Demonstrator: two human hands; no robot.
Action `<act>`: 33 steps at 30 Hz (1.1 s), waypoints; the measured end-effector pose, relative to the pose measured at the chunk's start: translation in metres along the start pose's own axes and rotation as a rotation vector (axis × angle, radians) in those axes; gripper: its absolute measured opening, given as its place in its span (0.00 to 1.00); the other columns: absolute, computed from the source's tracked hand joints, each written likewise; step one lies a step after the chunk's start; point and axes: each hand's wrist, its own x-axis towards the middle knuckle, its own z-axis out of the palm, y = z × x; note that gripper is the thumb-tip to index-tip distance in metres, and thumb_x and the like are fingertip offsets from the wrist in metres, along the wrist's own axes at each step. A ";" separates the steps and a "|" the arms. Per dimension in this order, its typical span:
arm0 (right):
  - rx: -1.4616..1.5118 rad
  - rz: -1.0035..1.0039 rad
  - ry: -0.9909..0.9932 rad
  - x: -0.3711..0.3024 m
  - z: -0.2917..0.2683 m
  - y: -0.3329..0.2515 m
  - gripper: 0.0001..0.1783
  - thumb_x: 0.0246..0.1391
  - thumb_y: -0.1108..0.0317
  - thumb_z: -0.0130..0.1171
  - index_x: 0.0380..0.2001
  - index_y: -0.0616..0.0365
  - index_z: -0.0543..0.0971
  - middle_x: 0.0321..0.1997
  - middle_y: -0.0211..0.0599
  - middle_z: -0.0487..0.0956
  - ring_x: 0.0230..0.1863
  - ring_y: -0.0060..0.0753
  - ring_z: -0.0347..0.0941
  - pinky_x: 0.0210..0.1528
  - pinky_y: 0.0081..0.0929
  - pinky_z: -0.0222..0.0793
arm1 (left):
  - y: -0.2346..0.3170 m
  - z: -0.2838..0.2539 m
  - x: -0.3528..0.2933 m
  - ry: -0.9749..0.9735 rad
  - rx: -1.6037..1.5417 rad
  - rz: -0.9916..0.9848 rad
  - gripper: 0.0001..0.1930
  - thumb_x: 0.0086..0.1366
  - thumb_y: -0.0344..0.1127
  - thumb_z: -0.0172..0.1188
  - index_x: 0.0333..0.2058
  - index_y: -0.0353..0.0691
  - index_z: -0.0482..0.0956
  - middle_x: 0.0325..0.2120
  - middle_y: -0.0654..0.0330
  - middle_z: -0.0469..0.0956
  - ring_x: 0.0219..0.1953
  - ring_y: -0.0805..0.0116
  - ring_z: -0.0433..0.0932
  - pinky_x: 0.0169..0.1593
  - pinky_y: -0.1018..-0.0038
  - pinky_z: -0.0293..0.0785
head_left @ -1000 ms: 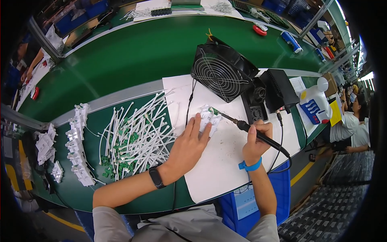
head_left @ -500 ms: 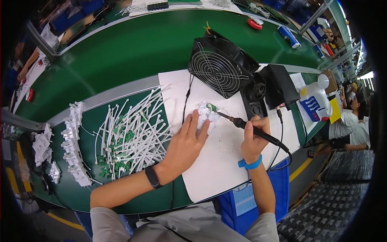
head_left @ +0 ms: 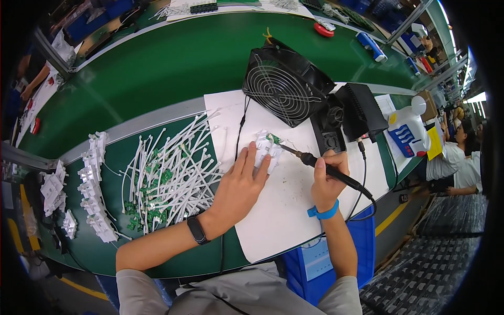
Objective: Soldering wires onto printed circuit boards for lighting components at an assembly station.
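Observation:
My left hand (head_left: 240,184) lies palm down with fingers stretched out, the fingertips pressing on a white plastic housing (head_left: 274,162). At the housing's far end sits a small green circuit board (head_left: 273,138). My right hand (head_left: 327,178) is closed around the black handle of a soldering iron (head_left: 310,159). Its metal tip points left and reaches the edge of the board; whether it touches cannot be made out. Both lie over a white sheet (head_left: 273,231). Left of my left hand is a heap of white cables (head_left: 181,178) with small green boards (head_left: 152,202) attached.
A black fan (head_left: 283,86) stands beyond the housing, beside a black box-shaped unit (head_left: 362,110). A white bottle (head_left: 407,128) stands at right. White housings (head_left: 94,194) line up at far left, with a further pile (head_left: 54,191). A blue bin (head_left: 346,252) sits below the table edge.
The whole view has shifted slightly. The soldering iron stays in my right hand with its tip near the board, and my left hand remains on the housing.

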 end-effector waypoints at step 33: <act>-0.177 0.038 0.048 0.081 -0.035 0.039 0.15 0.58 0.71 0.71 0.43 0.61 0.77 0.33 0.29 0.77 0.34 0.18 0.71 0.37 0.21 0.69 | -0.002 0.003 -0.006 0.032 -0.104 -0.063 0.27 0.62 0.38 0.66 0.58 0.34 0.76 0.61 0.32 0.68 0.58 0.40 0.74 0.55 0.56 0.79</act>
